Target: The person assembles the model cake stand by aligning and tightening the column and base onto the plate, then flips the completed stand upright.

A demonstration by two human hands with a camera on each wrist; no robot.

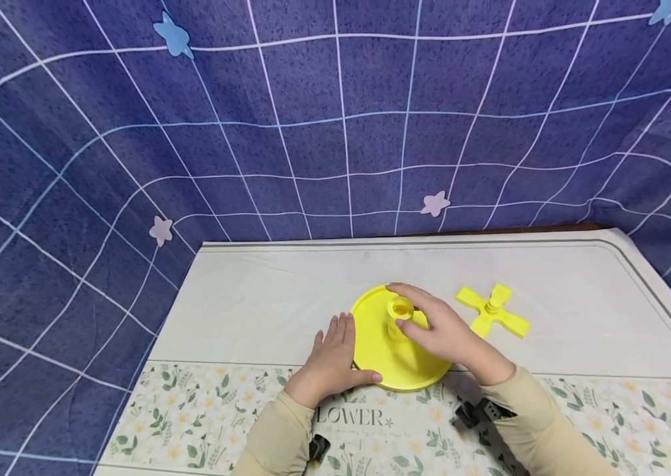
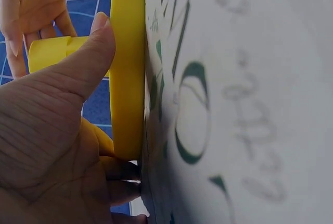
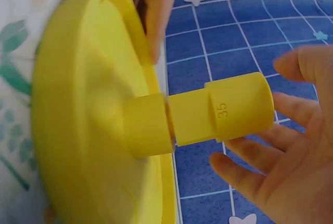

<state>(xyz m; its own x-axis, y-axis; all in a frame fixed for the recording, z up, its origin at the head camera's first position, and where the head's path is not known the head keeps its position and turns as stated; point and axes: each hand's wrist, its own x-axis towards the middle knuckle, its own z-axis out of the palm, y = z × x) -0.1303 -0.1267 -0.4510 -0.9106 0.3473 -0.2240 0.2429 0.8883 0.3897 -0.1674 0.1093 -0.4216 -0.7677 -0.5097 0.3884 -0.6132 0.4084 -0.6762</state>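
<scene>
A yellow round base (image 1: 371,330) with a raised rim lies on the table, and a stepped yellow post (image 3: 195,117) stands up from it. The post's wider end piece (image 3: 242,107) bears the number 35. My left hand (image 1: 335,360) rests against the base's near left edge, fingers straight along the rim and thumb on it. Around the top of the post my right hand (image 1: 439,330) has its thumb and fingers spread; the right wrist view shows a gap beside the thumb. Whether any finger behind the post touches it, I cannot tell.
A yellow four-armed cross piece (image 1: 513,322) with a threaded stub lies right of the base, close to my right hand. White cloth with a floral band (image 1: 204,410) covers the table. A blue grid-patterned curtain (image 1: 311,145) hangs behind and at the sides.
</scene>
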